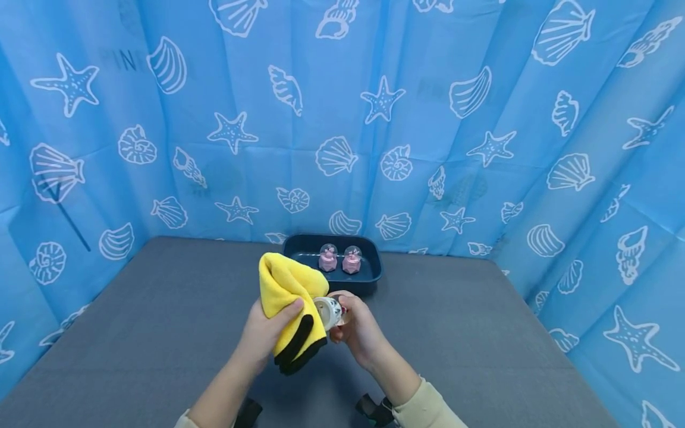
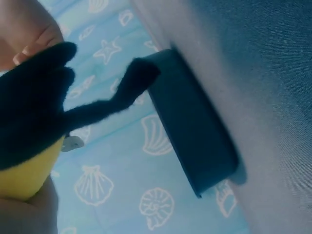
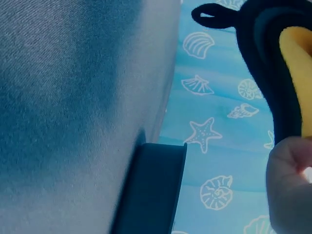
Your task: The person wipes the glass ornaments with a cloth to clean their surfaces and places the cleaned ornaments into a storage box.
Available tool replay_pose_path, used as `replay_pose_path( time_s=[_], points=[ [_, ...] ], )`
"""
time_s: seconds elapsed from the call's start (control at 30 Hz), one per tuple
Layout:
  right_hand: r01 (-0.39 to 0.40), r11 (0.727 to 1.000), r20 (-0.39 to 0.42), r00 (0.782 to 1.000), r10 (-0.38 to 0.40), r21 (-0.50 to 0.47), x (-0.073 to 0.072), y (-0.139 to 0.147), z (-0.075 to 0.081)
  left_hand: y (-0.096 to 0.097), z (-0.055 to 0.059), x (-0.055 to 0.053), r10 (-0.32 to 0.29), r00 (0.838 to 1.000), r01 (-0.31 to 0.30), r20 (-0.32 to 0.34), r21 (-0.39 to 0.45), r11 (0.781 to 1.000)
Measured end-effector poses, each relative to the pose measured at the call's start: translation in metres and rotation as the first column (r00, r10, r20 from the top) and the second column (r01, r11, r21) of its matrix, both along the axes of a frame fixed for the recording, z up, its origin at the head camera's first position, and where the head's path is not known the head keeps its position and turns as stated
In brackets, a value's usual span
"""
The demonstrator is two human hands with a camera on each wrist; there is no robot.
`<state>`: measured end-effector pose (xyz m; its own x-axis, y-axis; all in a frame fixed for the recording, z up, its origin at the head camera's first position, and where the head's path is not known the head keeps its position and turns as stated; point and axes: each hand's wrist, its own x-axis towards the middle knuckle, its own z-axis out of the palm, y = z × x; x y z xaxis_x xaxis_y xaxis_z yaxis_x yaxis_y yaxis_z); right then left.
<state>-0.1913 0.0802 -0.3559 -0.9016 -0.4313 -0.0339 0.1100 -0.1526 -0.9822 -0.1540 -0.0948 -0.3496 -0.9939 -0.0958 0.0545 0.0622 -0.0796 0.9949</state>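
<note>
My left hand point(image 1: 266, 330) grips a folded yellow cloth point(image 1: 291, 284) with black edging, thumb lying over its front. In my right hand point(image 1: 360, 326) is a small snow globe point(image 1: 326, 313), tilted with its round white base facing the cloth. Fingers cover much of its clear dome, where a bit of red shows. Base and cloth meet at the cloth's right side in the head view. The left wrist view has the cloth's dark side point(image 2: 31, 105) and a dangling loop. From the right wrist, a finger of the right hand point(image 3: 290, 183) appears below the black edging point(image 3: 261, 73).
Behind the hands a dark blue tray point(image 1: 377, 260) stands on the grey table point(image 1: 455, 333). Two pink snow globes, a left one point(image 1: 327, 261) and a right one point(image 1: 351, 263), stand inside it. A blue seashell-print curtain point(image 1: 342, 107) hangs around the table's back and sides.
</note>
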Motion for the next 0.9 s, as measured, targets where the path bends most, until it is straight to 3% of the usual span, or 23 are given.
replay_pose_path(
  time_s=[0.1,0.27,0.5,0.73,0.9],
  points=[
    [0.042,0.999,-0.024,0.999,-0.041,0.031,0.0,-0.001,0.001,0.0,0.001,0.0,-0.037,0.999,0.037,0.007,0.018,0.999],
    [0.064,0.995,-0.053,0.997,-0.06,0.072,0.001,-0.003,0.003,0.003,0.001,0.001,-0.102,0.995,0.101,-0.007,-0.036,0.994],
    [0.059,0.998,0.001,0.998,-0.059,0.038,0.0,-0.003,0.003,0.003,-0.004,0.0,-0.087,0.996,0.087,-0.003,-0.045,0.995],
    [0.093,0.995,0.038,0.995,-0.094,0.019,-0.002,-0.003,0.004,-0.004,-0.012,-0.003,-0.041,0.999,0.037,0.03,0.137,0.99],
    [0.08,0.996,0.018,0.997,-0.081,0.028,0.0,-0.004,0.005,0.001,-0.011,-0.004,-0.067,0.997,0.062,0.05,0.087,0.994]
  ],
)
